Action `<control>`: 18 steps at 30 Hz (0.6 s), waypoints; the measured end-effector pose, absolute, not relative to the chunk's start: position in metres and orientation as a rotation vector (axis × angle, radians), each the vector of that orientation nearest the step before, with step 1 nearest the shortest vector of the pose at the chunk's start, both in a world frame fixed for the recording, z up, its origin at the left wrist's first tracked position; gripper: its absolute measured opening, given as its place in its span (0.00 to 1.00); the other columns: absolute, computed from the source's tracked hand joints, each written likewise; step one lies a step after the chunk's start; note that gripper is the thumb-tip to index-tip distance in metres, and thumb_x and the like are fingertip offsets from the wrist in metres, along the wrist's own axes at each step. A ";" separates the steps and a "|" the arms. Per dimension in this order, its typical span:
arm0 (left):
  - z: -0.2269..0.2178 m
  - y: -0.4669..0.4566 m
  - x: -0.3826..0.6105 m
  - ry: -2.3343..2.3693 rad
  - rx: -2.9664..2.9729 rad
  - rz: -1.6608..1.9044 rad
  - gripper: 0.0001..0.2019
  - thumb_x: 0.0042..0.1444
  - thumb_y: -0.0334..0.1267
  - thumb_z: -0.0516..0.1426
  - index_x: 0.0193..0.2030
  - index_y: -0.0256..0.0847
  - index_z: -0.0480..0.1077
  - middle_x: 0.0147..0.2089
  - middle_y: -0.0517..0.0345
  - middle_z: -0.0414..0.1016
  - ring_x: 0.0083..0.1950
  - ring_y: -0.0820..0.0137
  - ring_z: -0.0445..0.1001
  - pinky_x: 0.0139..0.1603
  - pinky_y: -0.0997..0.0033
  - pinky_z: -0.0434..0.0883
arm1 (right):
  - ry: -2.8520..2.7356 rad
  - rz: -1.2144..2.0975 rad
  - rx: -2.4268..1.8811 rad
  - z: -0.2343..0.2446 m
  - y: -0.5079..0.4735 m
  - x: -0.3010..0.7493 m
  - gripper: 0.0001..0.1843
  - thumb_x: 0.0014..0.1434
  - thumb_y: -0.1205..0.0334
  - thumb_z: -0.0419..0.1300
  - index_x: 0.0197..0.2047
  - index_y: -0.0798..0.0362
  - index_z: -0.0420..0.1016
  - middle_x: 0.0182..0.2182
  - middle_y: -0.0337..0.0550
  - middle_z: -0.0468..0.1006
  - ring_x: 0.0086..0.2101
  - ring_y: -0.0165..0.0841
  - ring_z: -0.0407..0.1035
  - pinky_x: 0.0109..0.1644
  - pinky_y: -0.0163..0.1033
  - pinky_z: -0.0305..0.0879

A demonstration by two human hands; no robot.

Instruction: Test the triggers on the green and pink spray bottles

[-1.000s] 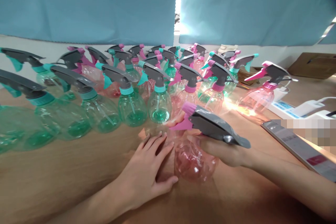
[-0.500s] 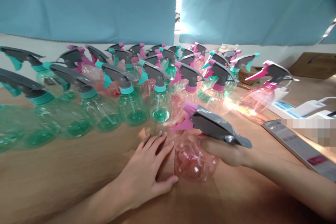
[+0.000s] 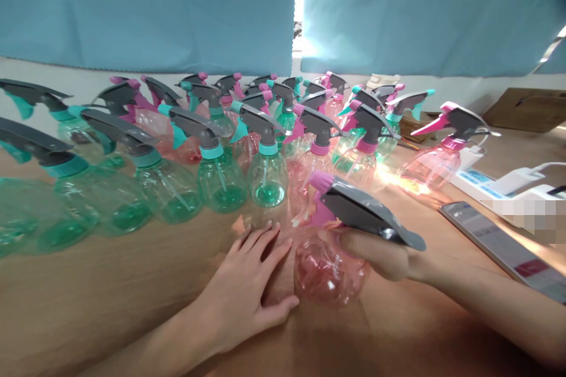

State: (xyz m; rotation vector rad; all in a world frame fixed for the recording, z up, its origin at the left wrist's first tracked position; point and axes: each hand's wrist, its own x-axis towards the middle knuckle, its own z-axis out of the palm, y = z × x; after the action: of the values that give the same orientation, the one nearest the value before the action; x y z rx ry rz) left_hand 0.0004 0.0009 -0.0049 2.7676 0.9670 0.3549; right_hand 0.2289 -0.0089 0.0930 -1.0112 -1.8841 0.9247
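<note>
My right hand [image 3: 380,253] grips a pink spray bottle [image 3: 329,271] by the neck, under its grey trigger head [image 3: 365,215], near the middle of the wooden table [image 3: 110,306]. The bottle stands on the table, its nozzle pointing left and away from me, and the pink trigger looks squeezed in. My left hand [image 3: 247,291] lies flat on the table just left of the bottle, fingers stretched out, thumb close to the bottle's base. It holds nothing.
Several green and pink spray bottles [image 3: 219,174] stand in rows behind my hands, reaching to the left edge. One pink bottle [image 3: 435,159] stands apart at the right. A phone [image 3: 499,244] and a white power strip [image 3: 508,185] lie at the right. Blue curtains [image 3: 154,9] hang behind.
The pink trigger has been pulled in toward the bottle and my right forefinger no longer shows beside it. My left hand has stayed flat on the table.
</note>
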 end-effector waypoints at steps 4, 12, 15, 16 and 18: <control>-0.004 0.001 0.001 0.969 2.773 0.341 0.33 0.55 0.50 0.61 0.65 0.41 0.63 0.68 0.41 0.59 0.66 0.46 0.58 0.64 0.41 0.57 | -1.851 0.927 -0.942 0.091 -0.010 0.229 0.11 0.44 0.71 0.52 0.18 0.49 0.52 0.16 0.30 0.52 0.17 0.24 0.48 0.15 0.30 0.47; -0.006 0.000 0.000 0.971 2.780 0.356 0.34 0.55 0.49 0.60 0.66 0.41 0.61 0.70 0.42 0.57 0.67 0.47 0.57 0.64 0.42 0.57 | -1.788 0.981 -0.823 0.090 -0.005 0.225 0.08 0.43 0.71 0.52 0.20 0.49 0.59 0.19 0.32 0.62 0.21 0.26 0.58 0.21 0.31 0.59; -0.007 0.001 -0.001 0.970 2.775 0.362 0.34 0.55 0.50 0.60 0.67 0.41 0.60 0.70 0.43 0.57 0.68 0.46 0.57 0.64 0.41 0.56 | -1.791 1.008 -0.786 0.088 -0.005 0.225 0.09 0.44 0.72 0.51 0.19 0.49 0.60 0.18 0.32 0.63 0.21 0.26 0.60 0.23 0.31 0.63; -0.007 0.001 -0.001 0.969 2.772 0.363 0.34 0.55 0.50 0.60 0.67 0.41 0.60 0.70 0.43 0.57 0.68 0.46 0.57 0.64 0.41 0.56 | -1.795 1.005 -0.786 0.087 -0.005 0.225 0.09 0.45 0.72 0.51 0.19 0.49 0.60 0.18 0.32 0.63 0.21 0.26 0.59 0.23 0.31 0.63; -0.006 0.001 0.000 0.967 2.767 0.360 0.34 0.55 0.50 0.60 0.67 0.41 0.60 0.69 0.43 0.58 0.67 0.46 0.57 0.64 0.41 0.56 | -1.798 0.992 -0.796 0.086 -0.006 0.226 0.10 0.46 0.73 0.52 0.19 0.50 0.61 0.19 0.31 0.64 0.20 0.25 0.59 0.23 0.30 0.63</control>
State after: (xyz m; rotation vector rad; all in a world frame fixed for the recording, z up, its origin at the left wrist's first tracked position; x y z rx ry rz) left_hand -0.0004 0.0008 -0.0062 2.7671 0.9667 0.3600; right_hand 0.2264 -0.0061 0.0856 -0.7956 -1.7980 0.9920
